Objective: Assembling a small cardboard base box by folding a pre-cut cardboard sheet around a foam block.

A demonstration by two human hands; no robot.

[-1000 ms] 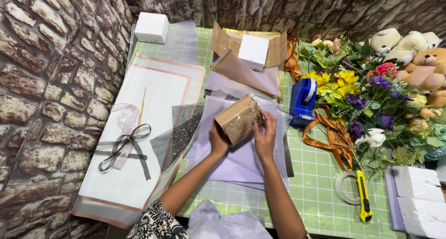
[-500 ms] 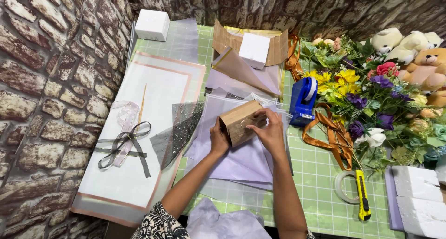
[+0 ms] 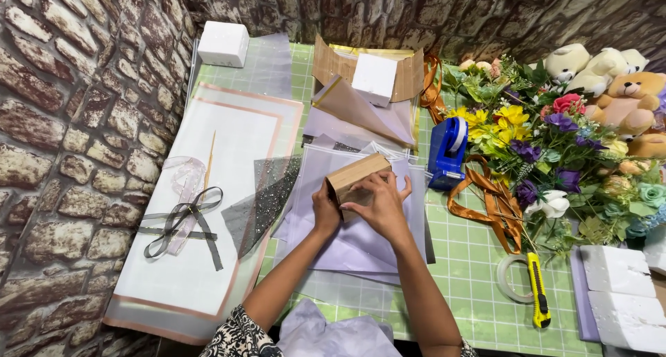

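Note:
A small brown paper-wrapped box (image 3: pixel 355 174) is held just above a stack of pale lilac sheets (image 3: pixel 361 242) on the green cutting mat (image 3: pixel 472 274). My left hand (image 3: pixel 324 210) grips its near left side. My right hand (image 3: pixel 378 203) lies over its near face, fingers pressed flat on the paper. Both forearms come up from the bottom edge.
A blue tape dispenser (image 3: pixel 447 152) stands right of the box, with orange ribbon (image 3: pixel 489 201), artificial flowers (image 3: pixel 541 138) and teddy bears (image 3: pixel 614 86) beyond. A yellow utility knife (image 3: pixel 538 298), tape roll (image 3: pixel 512 279), white foam blocks (image 3: pixel 624 298), white-and-pink wrapping sheets with ribbons (image 3: pixel 184 218) and a brick wall (image 3: pixel 62 121) surround.
The box has been turned and tipped between my hands. My right hand has slid from its right end onto the near face, covering more of it.

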